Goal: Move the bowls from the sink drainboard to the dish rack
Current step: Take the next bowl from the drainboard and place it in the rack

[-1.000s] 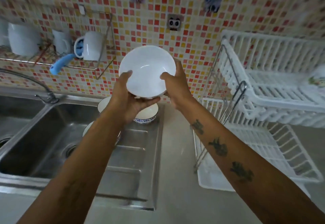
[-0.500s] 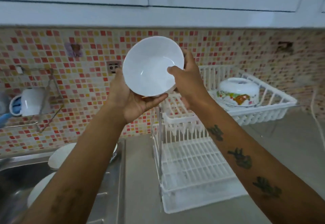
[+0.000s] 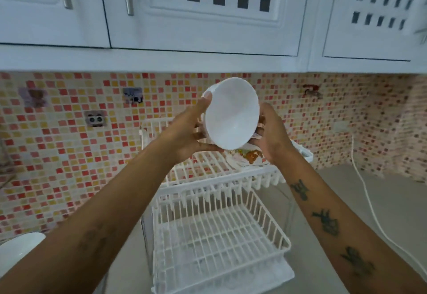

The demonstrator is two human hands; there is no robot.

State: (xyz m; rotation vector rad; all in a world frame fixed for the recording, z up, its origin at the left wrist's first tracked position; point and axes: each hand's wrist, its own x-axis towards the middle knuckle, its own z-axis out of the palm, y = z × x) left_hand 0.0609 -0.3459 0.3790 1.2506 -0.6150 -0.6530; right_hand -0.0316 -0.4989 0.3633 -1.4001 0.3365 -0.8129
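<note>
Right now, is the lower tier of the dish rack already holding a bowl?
No, the lower tier shows only bare white bars, while the white bowl is held between both hands above the rack.

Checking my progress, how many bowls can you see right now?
3: a white bowl held in both hands above the dish rack, a patterned bowl on its top tier, another white bowl at lower left. Others may be hidden.

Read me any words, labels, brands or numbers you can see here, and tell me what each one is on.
No legible text anywhere.
White bowl held in both hands: plain, no marking.
Patterned bowl on the dish rack upper tier: coloured picture only, no words readable.
Decorative tiles on the wall: blurred pictures, unreadable.
Wall socket: no label visible.
Cabinet doors: no text.
</note>
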